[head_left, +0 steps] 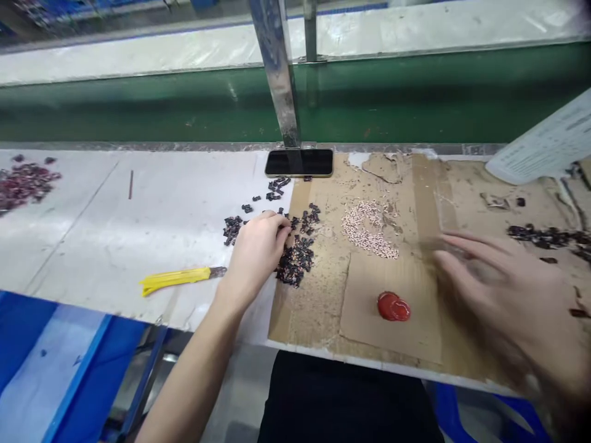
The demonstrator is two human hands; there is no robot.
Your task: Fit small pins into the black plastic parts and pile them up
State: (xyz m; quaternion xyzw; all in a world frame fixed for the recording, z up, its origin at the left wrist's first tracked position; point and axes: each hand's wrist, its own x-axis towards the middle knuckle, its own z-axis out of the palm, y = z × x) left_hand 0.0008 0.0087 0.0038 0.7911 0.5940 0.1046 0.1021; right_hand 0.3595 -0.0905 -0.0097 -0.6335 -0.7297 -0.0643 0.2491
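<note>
My left hand [261, 249] rests at a pile of small black pieces [295, 261], its thumb and fingertips pinched together; whatever lies between them is too small to name. My right hand [503, 283] is blurred above the cardboard at the right, with thumb and fingers held forward; its grip is smeared by motion. Between the hands lie many tiny pale pink pieces [369, 227] on the cardboard [318, 314]. Nearer the front edge, a glossy red blob [392, 306] sits on a smaller cardboard sheet [369, 335].
A yellow-handled knife [178, 278] lies left of my left hand. A phone [299, 163] lies at the foot of a metal post [279, 80]. Dark red pieces [28, 184] are far left. At the right are a white cylinder [545, 144] and more black pieces [545, 236].
</note>
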